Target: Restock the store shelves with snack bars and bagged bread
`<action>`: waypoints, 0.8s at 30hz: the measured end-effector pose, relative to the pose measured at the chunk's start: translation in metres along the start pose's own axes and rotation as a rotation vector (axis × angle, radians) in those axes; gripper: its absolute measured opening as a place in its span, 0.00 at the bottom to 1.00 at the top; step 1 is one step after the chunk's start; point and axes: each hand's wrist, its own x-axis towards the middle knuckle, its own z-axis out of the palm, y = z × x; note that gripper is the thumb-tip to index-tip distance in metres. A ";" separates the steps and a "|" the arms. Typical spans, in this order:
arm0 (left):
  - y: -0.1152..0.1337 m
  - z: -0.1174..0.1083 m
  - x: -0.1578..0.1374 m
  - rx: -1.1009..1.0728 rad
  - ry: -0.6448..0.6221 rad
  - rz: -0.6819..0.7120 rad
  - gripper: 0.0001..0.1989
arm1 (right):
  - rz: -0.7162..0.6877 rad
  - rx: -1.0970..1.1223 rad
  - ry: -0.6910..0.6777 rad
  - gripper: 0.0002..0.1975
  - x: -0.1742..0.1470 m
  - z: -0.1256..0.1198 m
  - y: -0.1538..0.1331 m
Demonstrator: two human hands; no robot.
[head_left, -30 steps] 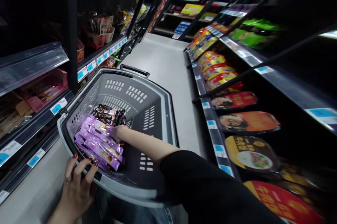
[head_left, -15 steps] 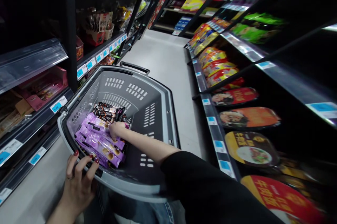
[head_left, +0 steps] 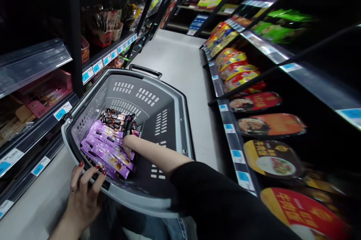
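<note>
the fingers of the bare right hand (head_left: 129, 144) are mostly hidden beside shiny purple snack packets (head_left: 108, 154) near the left edge of the grey plastic basket (head_left: 180, 119); its grip cannot be told. the red-nailed left hand (head_left: 86, 191) has its forearm (head_left: 67, 221) cut off below. bright green plastic bags (head_left: 279, 31) on the right are blurred; small print on the blue-and-white price tags (head_left: 237, 156) is illegible.

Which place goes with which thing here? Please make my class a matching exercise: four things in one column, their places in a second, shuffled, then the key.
Things:
1. Left hand
2. Purple packets
3. Pink box
4. Green bags

Places:
A. Inside the grey basket
B. On a right-hand shelf
C. At the basket's near rim
D. On a left-hand shelf

Pairs: 1-C, 2-A, 3-D, 4-B
</note>
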 end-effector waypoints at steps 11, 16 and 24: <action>-0.001 -0.002 0.003 0.000 -0.002 0.036 0.15 | 0.148 -0.028 -0.026 0.20 -0.005 0.005 -0.009; 0.000 -0.002 0.002 -0.015 -0.009 0.016 0.17 | 0.297 0.036 0.012 0.21 -0.015 0.005 -0.018; -0.001 -0.002 0.002 -0.009 -0.011 0.027 0.16 | 0.340 -0.003 0.196 0.20 -0.037 -0.012 -0.015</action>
